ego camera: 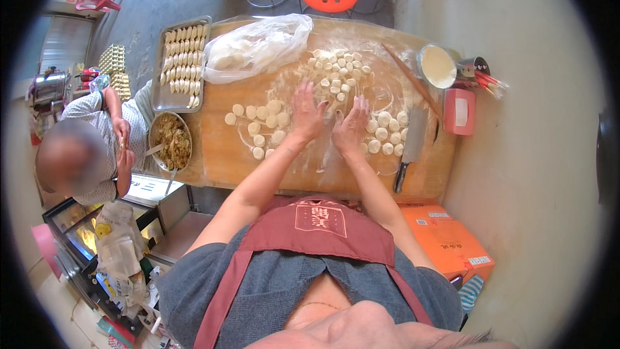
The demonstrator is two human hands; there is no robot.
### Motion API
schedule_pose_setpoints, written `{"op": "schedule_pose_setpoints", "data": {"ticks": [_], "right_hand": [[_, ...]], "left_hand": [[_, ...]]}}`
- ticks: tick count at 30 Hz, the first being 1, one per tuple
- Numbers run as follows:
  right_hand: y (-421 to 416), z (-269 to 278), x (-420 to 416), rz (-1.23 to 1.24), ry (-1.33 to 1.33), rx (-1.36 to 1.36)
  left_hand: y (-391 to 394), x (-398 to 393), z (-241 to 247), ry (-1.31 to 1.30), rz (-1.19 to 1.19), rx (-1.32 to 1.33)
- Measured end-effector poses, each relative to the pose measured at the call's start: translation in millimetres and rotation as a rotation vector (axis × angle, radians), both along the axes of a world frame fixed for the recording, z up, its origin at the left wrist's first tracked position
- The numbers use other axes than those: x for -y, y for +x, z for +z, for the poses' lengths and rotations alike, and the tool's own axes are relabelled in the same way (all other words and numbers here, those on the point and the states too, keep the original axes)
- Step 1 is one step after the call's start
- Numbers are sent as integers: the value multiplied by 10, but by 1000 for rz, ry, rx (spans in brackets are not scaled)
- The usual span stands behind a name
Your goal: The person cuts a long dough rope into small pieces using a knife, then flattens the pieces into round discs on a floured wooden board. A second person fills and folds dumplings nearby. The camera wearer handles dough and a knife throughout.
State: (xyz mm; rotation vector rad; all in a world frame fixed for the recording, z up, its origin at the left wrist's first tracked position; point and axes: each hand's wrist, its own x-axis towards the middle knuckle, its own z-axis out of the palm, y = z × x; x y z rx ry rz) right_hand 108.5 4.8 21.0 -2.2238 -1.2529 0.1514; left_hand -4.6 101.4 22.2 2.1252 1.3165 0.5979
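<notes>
My left hand (307, 115) lies palm down on the floured wooden board (218, 140), thumb out to the side. Beside it my right hand (351, 127) is also palm down, thumb apart; whether dough is under either palm is hidden. Just beyond my fingertips is a heap of small cut dough pieces (343, 65) dusted with flour. Flattened dough rounds (262, 113) are scattered left of my left hand. More dough rounds (381, 134) sit right of my right hand, next to a cleaver (413, 138) with a black handle.
A rolling pin (411, 80), a bowl of flour (438, 66) and a pink tissue box (459, 112) stand right. Left are a plastic bag of dough (256, 48), a metal tray of dumplings (156, 82) and a filling bowl (170, 140). A co-worker's hands (124, 143) hold a small piece.
</notes>
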Motion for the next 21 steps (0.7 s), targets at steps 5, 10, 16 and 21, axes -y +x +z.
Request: {"op": "schedule_pose_setpoints", "data": {"ticks": [5, 10, 16, 21], "right_hand": [[-59, -223, -106, -18, -39, 103], [119, -201, -167, 74, -35, 115], [391, 108, -386, 151, 52, -96], [100, -93, -117, 118, 38, -229]], "left_hand": [[120, 13, -196, 119, -101, -278], [128, -44, -212, 135, -99, -210], [26, -757, -26, 121, -273, 133], [21, -193, -89, 50, -183, 246]]}}
